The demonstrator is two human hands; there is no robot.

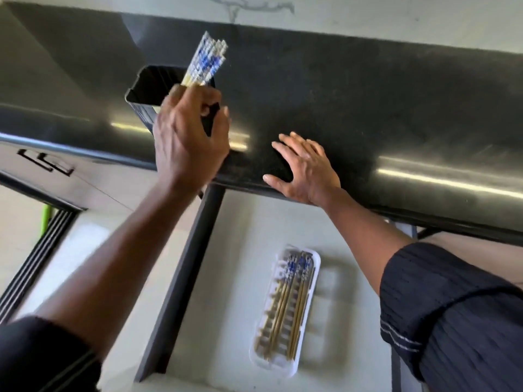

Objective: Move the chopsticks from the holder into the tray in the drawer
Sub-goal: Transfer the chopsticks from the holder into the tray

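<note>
A black rectangular holder (143, 93) stands near the front edge of the dark countertop. My left hand (188, 137) is closed around a bundle of chopsticks (205, 62) with blue-and-white patterned tops, which stick up out of the holder's right side; their lower ends are hidden by my fingers. My right hand (305, 168) lies flat and empty on the countertop edge, fingers spread. Below, in the open drawer, a white slotted tray (312, 257) holds several chopsticks (288, 301) lying lengthwise, patterned ends toward the counter.
The dark polished countertop (368, 94) runs across the view, with a pale wall behind it. The drawer (226, 278) has a pale floor and a dark left side wall (181, 278). A cabinet front with a black handle (46, 162) is at the left.
</note>
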